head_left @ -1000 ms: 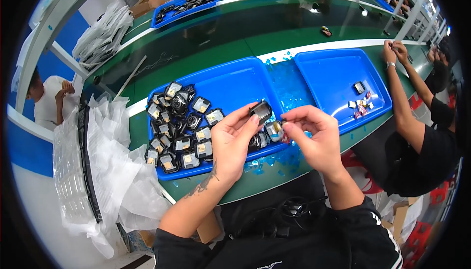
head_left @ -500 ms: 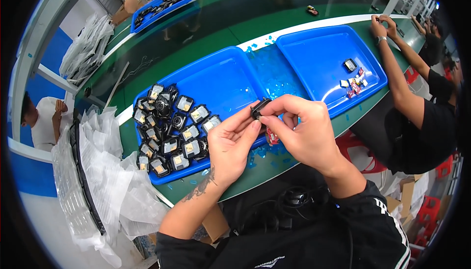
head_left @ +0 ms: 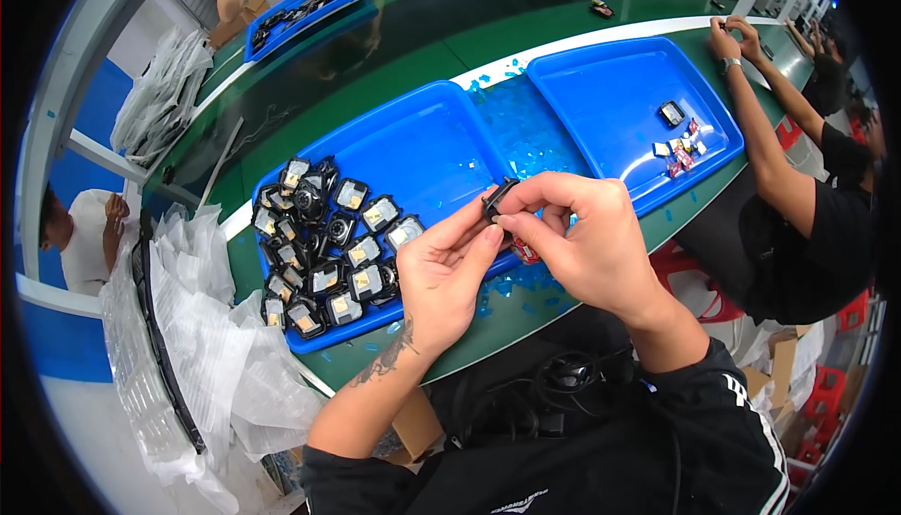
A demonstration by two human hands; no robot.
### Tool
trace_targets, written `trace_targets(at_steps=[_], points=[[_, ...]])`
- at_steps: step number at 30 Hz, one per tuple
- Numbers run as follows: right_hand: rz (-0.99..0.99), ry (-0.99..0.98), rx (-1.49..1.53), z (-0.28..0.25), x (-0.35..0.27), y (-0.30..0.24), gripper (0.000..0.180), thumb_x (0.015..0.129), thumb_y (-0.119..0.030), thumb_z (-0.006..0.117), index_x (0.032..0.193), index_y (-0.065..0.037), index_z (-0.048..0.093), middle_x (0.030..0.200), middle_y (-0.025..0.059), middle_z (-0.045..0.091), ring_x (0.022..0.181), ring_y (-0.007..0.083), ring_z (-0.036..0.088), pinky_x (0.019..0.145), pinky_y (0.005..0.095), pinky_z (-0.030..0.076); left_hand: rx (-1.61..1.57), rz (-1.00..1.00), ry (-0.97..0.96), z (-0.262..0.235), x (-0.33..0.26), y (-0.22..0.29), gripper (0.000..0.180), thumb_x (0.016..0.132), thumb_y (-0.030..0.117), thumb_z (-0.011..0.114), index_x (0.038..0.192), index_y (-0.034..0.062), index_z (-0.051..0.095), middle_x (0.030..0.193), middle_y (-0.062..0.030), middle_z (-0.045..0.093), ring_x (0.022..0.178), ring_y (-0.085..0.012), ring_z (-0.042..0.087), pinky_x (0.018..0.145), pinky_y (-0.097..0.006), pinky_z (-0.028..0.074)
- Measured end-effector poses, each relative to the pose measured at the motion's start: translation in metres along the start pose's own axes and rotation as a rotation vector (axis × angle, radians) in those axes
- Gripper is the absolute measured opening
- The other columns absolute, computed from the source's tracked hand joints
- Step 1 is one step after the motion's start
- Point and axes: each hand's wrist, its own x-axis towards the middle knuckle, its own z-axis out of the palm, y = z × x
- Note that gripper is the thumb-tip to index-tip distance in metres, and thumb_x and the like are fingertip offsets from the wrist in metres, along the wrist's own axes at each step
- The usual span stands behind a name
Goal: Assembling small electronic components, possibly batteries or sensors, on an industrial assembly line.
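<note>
Between my two hands is a small black watch case [head_left: 497, 199], seen almost edge-on and tilted. My left hand [head_left: 439, 276] holds it from the left with thumb and fingers. From the right, the thumb and forefinger of my right hand [head_left: 591, 238] pinch it, covering part of it. Left of my hands, a blue tray [head_left: 418, 139] holds a pile of black watch cases [head_left: 326, 278], many with pale square insides showing. Some small red pieces [head_left: 526, 252] show beneath my right hand, partly hidden.
A second blue tray [head_left: 601, 92] at right holds one case [head_left: 671, 114] and small red and white pieces [head_left: 678, 153]. Blue film scraps [head_left: 530, 144] litter the surface between the trays. White plastic sheets [head_left: 192, 280] hang at left. A co-worker's arm [head_left: 760, 135] reaches in at right.
The watch case is tipped a little more upright between my fingers, and my right fingers have shifted slightly on it. The whole view has moved a little.
</note>
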Motion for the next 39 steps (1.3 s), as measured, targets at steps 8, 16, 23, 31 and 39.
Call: trace_targets(at_steps=[8, 16, 23, 31, 39], points=[[-0.009, -0.011, 0.032, -0.004, 0.000, 0.003, 0.015, 0.074, -0.004, 0.075, 0.075, -0.001, 0.060, 0.064, 0.0032, 0.061, 0.051, 0.0069, 0.051, 0.048, 0.0227, 0.039, 0.006, 0.010, -0.077, -0.002, -0.004, 0.008, 0.039, 0.095, -0.003, 0.055, 0.132, -0.0092, 0.049, 0.125, -0.0174, 0.060, 0.112, -0.0197, 0.060, 0.097, -0.030, 0.049], [-0.029, -0.011, 0.173, -0.002, 0.003, 0.011, 0.036, 0.069, -0.004, 0.078, 0.084, -0.008, 0.045, 0.083, -0.0005, 0.049, 0.075, 0.0046, 0.048, 0.058, 0.0176, 0.040, -0.111, -0.013, -0.150, 0.000, -0.007, 0.009, 0.037, 0.096, -0.002, 0.052, 0.131, -0.0105, 0.049, 0.124, -0.0185, 0.060, 0.110, -0.0217, 0.061, 0.094, -0.034, 0.053], [-0.004, -0.057, 0.310, -0.005, 0.012, 0.013, 0.034, 0.070, -0.001, 0.075, 0.086, -0.008, 0.046, 0.084, -0.0020, 0.049, 0.076, 0.0037, 0.048, 0.063, 0.0178, 0.042, -0.071, 0.097, -0.136, 0.002, -0.002, 0.004, 0.036, 0.095, 0.000, 0.055, 0.130, -0.0100, 0.051, 0.122, -0.0181, 0.061, 0.109, -0.0206, 0.062, 0.092, -0.032, 0.055], [0.082, 0.099, 0.494, -0.008, -0.008, 0.021, 0.031, 0.078, -0.008, 0.076, 0.101, -0.001, 0.056, 0.095, 0.0043, 0.057, 0.089, 0.0102, 0.056, 0.074, 0.0232, 0.050, -0.151, 0.039, 0.129, 0.001, 0.007, 0.010, 0.038, 0.095, 0.005, 0.057, 0.131, -0.0041, 0.048, 0.117, -0.0161, 0.064, 0.101, -0.0193, 0.066, 0.086, -0.031, 0.058], [0.068, 0.079, 0.435, 0.003, -0.017, 0.015, 0.010, 0.085, 0.001, 0.068, 0.094, 0.004, 0.065, 0.091, 0.0076, 0.067, 0.083, 0.0105, 0.064, 0.072, 0.0234, 0.055, 0.514, 0.324, -0.074, -0.012, 0.004, 0.016, 0.038, 0.092, -0.009, 0.049, 0.128, -0.0012, 0.056, 0.123, -0.0158, 0.059, 0.108, -0.0232, 0.063, 0.091, -0.032, 0.052]])
